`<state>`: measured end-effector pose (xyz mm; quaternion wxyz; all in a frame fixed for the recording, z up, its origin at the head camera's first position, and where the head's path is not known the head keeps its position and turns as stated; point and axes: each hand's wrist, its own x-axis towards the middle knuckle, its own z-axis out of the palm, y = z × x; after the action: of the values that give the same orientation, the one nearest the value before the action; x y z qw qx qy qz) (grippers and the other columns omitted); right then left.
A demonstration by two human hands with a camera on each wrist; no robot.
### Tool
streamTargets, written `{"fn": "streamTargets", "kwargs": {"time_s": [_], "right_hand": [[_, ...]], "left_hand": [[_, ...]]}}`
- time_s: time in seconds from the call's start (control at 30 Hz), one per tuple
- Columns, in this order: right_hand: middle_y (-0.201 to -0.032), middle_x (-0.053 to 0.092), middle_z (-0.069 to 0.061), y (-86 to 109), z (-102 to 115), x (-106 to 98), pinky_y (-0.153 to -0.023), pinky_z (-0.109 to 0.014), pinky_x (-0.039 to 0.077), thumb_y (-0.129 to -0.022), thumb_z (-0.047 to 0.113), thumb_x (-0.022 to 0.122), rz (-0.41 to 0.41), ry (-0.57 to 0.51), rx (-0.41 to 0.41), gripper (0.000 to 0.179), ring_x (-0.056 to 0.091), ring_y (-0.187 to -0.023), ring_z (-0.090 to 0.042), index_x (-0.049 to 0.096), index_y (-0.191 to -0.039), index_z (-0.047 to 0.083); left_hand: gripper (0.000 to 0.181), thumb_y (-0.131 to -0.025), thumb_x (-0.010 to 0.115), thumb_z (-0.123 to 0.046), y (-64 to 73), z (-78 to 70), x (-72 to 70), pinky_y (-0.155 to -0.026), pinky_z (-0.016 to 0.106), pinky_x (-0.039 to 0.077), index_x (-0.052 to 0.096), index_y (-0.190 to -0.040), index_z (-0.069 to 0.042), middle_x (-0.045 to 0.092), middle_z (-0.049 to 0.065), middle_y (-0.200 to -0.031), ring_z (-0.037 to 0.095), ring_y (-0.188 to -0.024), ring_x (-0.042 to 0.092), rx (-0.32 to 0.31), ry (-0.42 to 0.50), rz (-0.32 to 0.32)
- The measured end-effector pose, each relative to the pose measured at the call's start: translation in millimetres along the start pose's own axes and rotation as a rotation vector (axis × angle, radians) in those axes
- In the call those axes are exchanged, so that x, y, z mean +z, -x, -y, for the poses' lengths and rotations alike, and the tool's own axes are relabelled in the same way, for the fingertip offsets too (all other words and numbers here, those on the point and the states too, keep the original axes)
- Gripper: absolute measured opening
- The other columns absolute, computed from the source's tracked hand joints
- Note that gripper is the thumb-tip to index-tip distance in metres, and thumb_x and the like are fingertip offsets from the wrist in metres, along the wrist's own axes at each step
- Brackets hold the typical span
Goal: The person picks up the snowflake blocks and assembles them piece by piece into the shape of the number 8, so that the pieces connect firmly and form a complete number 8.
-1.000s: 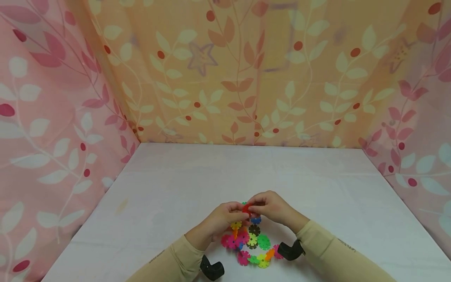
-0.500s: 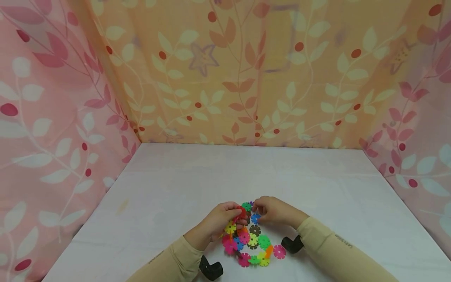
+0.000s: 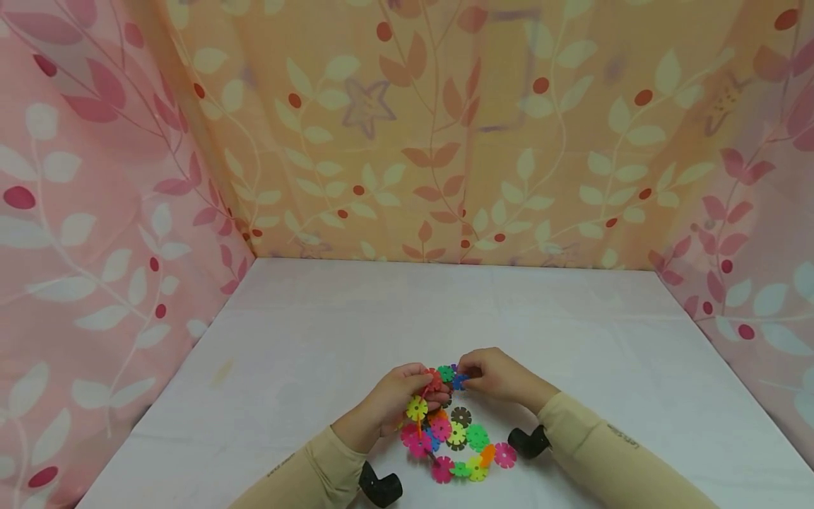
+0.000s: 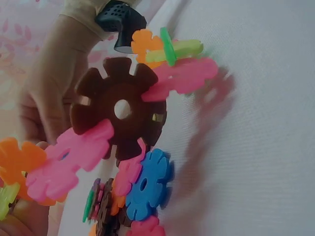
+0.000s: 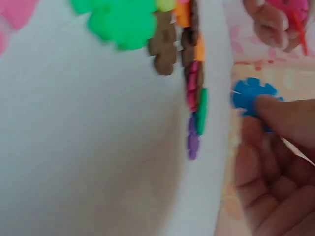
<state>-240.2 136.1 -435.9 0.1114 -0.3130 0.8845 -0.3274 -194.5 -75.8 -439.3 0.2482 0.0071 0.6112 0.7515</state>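
My left hand (image 3: 396,397) pinches a red slotted flower disc (image 3: 434,379) at the upper end of a joined chain of discs. From it the chain runs down through a yellow disc (image 3: 416,408) to pink discs (image 3: 416,443). Just to the right, my right hand (image 3: 499,373) holds a blue flower disc (image 5: 246,97) between thumb and fingers, apart from the red one in the right wrist view. A large brown disc (image 4: 93,110), slotted into pink discs (image 4: 69,162), fills the middle of the left wrist view.
More joined discs lie below the hands, among them a green disc (image 3: 477,437) and a pink end disc (image 3: 505,455). A purple disc (image 5: 193,140) ends a row standing behind. Patterned cloth walls (image 3: 407,141) enclose the white table (image 3: 356,304).
My right hand let go of the red disc, moved right and picked up the blue disc, which it has lifted. My left hand keeps the red disc, drawn slightly left.
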Motion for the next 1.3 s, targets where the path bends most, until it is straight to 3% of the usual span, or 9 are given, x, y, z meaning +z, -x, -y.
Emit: {"fn": "streamTargets", "kwargs": {"time_s": [0.17,0.33,0.7,1.07,1.3], "right_hand": [[-0.079,0.061,0.010,0.4,12.2,-7.3,-0.065,-0.021,0.049,-0.083,0.013,0.067,-0.110,-0.026,-0.127,0.004,0.053,-0.070,-0.005,0.071,-0.085,0.015],[-0.079,0.061,0.009,1.0,21.3,-7.9,-0.063,-0.020,0.048,-0.082,0.010,0.067,-0.133,0.013,-0.223,0.006,0.051,-0.069,-0.003,0.071,-0.085,0.013],[-0.077,0.055,0.010,4.5,25.7,-6.6,-0.059,-0.019,0.046,-0.080,0.007,0.069,-0.195,0.092,-0.300,0.009,0.049,-0.068,-0.002,0.072,-0.085,0.014],[-0.077,0.056,0.007,6.4,25.4,-3.0,-0.057,-0.017,0.046,-0.076,0.002,0.071,-0.249,0.126,-0.441,0.011,0.049,-0.067,-0.001,0.071,-0.083,0.010],[-0.073,0.051,0.011,6.5,25.9,3.5,-0.054,-0.015,0.044,-0.076,0.004,0.072,-0.278,0.172,-0.450,0.010,0.045,-0.064,0.000,0.070,-0.082,0.011]], "left_hand": [[0.017,-0.095,0.047,-0.014,0.0,-1.5,0.1,-0.079,0.037,0.050,0.056,-0.092,0.000,0.067,0.019,-0.097,0.022,-0.083,0.067,-0.007,0.022,0.008],[0.019,-0.095,0.048,-0.016,0.5,-2.8,1.3,-0.080,0.038,0.049,0.056,-0.094,0.002,0.066,0.020,-0.098,0.021,-0.083,0.067,-0.001,0.016,0.034],[0.020,-0.096,0.046,-0.014,1.0,-2.7,3.8,-0.078,0.036,0.051,0.056,-0.091,0.003,0.065,0.024,-0.100,0.022,-0.083,0.067,0.016,-0.004,0.042],[0.022,-0.097,0.042,-0.012,1.7,-4.2,6.0,-0.079,0.037,0.051,0.055,-0.090,0.004,0.062,0.027,-0.106,0.025,-0.085,0.067,0.021,-0.039,0.050],[0.022,-0.097,0.041,-0.009,2.1,-4.7,9.1,-0.080,0.042,0.049,0.054,-0.092,0.007,0.062,0.027,-0.105,0.033,-0.091,0.065,0.015,-0.046,0.017]]}}
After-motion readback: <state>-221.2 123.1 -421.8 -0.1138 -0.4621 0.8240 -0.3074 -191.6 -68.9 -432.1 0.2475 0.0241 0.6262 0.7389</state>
